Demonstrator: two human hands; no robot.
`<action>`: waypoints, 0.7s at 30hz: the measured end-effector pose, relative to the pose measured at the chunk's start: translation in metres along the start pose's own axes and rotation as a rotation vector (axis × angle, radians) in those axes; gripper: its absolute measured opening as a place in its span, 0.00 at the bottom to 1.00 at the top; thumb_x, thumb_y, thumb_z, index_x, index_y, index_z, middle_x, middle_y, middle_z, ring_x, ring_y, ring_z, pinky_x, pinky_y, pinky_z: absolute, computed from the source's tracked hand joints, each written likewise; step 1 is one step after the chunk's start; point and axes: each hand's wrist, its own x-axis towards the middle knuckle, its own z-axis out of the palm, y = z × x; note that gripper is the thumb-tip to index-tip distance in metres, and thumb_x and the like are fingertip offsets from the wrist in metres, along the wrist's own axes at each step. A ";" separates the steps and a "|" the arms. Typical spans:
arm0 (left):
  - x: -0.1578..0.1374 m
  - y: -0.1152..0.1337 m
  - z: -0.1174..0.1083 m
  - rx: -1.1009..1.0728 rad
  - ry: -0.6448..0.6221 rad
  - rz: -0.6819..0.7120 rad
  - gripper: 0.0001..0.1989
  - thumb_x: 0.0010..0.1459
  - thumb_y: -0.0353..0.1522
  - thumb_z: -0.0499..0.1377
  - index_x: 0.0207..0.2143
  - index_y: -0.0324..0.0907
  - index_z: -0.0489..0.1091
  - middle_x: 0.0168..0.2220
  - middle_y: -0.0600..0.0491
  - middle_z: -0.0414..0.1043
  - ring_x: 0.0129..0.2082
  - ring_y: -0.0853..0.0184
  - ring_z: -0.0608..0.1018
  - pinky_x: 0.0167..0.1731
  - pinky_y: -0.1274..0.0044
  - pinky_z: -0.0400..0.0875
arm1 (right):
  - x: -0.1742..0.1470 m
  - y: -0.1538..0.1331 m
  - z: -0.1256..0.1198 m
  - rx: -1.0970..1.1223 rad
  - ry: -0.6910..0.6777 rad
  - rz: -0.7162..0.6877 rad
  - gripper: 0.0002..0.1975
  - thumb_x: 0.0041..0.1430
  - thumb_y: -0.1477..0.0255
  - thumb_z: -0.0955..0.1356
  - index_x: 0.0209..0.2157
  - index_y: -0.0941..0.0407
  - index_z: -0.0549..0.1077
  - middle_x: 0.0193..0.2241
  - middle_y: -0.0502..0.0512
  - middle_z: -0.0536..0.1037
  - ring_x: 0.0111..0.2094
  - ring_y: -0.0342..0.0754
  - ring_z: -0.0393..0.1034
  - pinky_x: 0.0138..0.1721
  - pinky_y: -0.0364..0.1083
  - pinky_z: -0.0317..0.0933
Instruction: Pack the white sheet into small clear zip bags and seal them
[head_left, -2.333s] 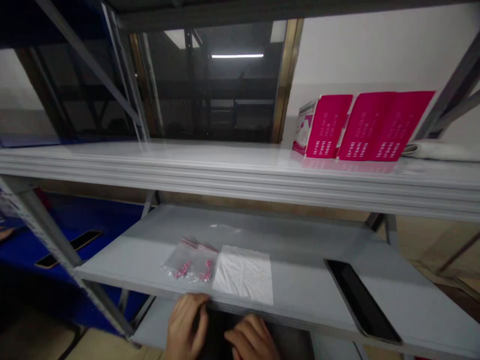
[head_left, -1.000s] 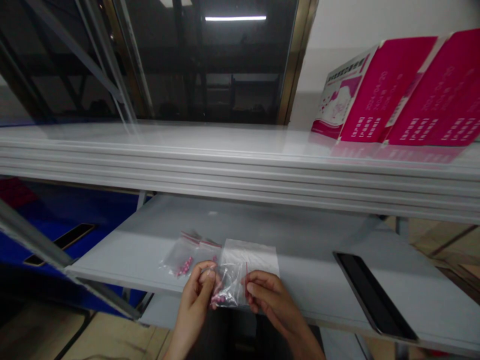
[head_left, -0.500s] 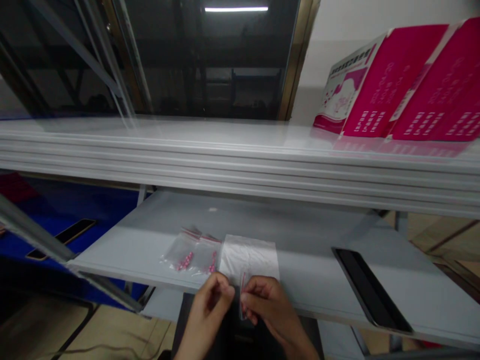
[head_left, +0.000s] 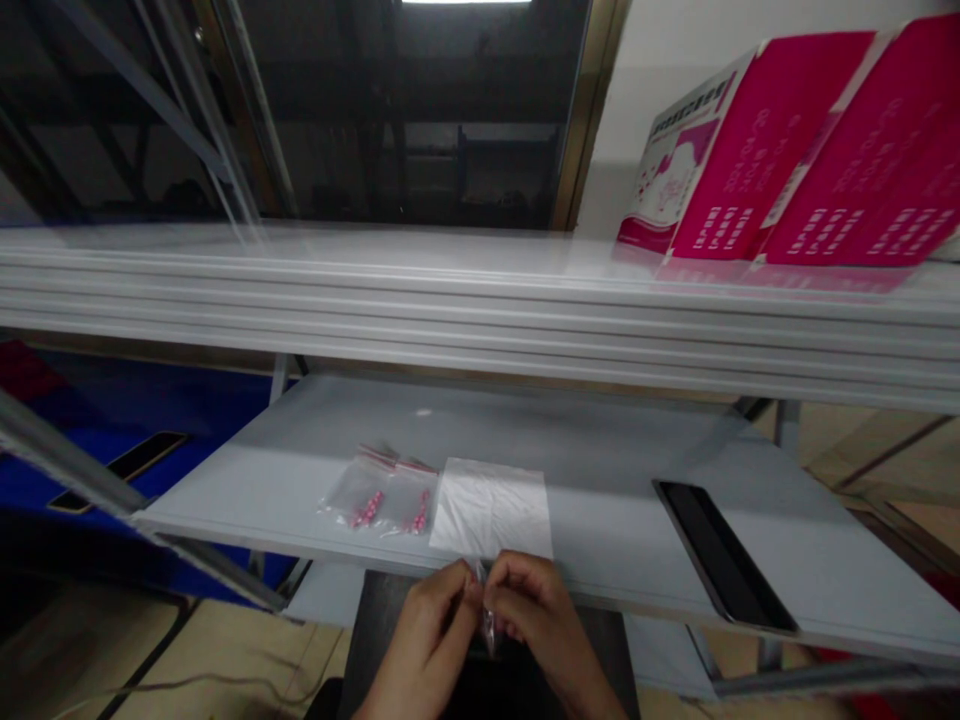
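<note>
Just in front of the shelf's front edge, my left hand (head_left: 431,630) and my right hand (head_left: 536,615) meet. Both pinch the upper part of a small clear zip-lock bag (head_left: 490,630); its lower part hangs between the hands, and what it contains cannot be made out. On the shelf ahead, a white sheet of tissue or paper (head_left: 491,510) lies flat. Left of it rest two clear zip-lock bags, one (head_left: 358,485) partly beside the other (head_left: 405,497), each with small pink beads in it and a reddish strip along the top.
The grey shelf (head_left: 600,450) carries a dark tray-like flat object (head_left: 724,560) at the right. Above it runs a ridged white ledge (head_left: 450,325) with pink boxes (head_left: 757,150) at its right end. A dark phone-like slab (head_left: 120,470) lies on a blue surface at the left.
My left hand has moved right and now grips the zip-lock bag that my right hand held alone. The view has shifted slightly.
</note>
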 end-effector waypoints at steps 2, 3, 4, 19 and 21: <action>-0.001 0.000 0.002 0.095 0.027 0.022 0.17 0.65 0.38 0.47 0.23 0.42 0.59 0.22 0.55 0.64 0.24 0.69 0.69 0.25 0.79 0.60 | -0.004 -0.006 0.003 -0.200 0.132 -0.147 0.08 0.45 0.71 0.64 0.16 0.56 0.62 0.14 0.44 0.62 0.18 0.39 0.57 0.21 0.39 0.49; 0.000 0.000 0.003 0.136 0.057 0.031 0.17 0.64 0.37 0.47 0.23 0.42 0.59 0.22 0.56 0.63 0.23 0.69 0.68 0.24 0.79 0.59 | -0.005 -0.008 0.005 -0.298 0.210 -0.207 0.08 0.44 0.72 0.63 0.16 0.55 0.61 0.14 0.44 0.60 0.18 0.39 0.56 0.21 0.39 0.48; 0.000 -0.001 0.003 0.172 0.092 0.039 0.16 0.64 0.36 0.47 0.23 0.42 0.58 0.21 0.56 0.62 0.22 0.69 0.68 0.23 0.79 0.58 | -0.007 -0.011 0.006 -0.383 0.280 -0.245 0.08 0.44 0.72 0.63 0.16 0.55 0.60 0.14 0.43 0.59 0.18 0.39 0.55 0.21 0.40 0.47; 0.011 -0.016 -0.002 0.257 0.174 0.391 0.33 0.47 0.32 0.68 0.55 0.48 0.61 0.52 0.46 0.73 0.56 0.52 0.72 0.59 0.54 0.61 | -0.002 -0.037 -0.005 -0.535 0.195 -0.192 0.05 0.42 0.74 0.62 0.18 0.53 0.59 0.14 0.43 0.59 0.17 0.41 0.55 0.20 0.41 0.48; 0.012 -0.018 0.000 0.238 0.213 0.347 0.28 0.48 0.32 0.68 0.51 0.47 0.65 0.49 0.46 0.75 0.54 0.51 0.74 0.57 0.54 0.64 | -0.001 -0.035 -0.008 -0.580 0.243 -0.198 0.06 0.42 0.75 0.63 0.18 0.53 0.60 0.13 0.43 0.59 0.17 0.41 0.54 0.20 0.41 0.48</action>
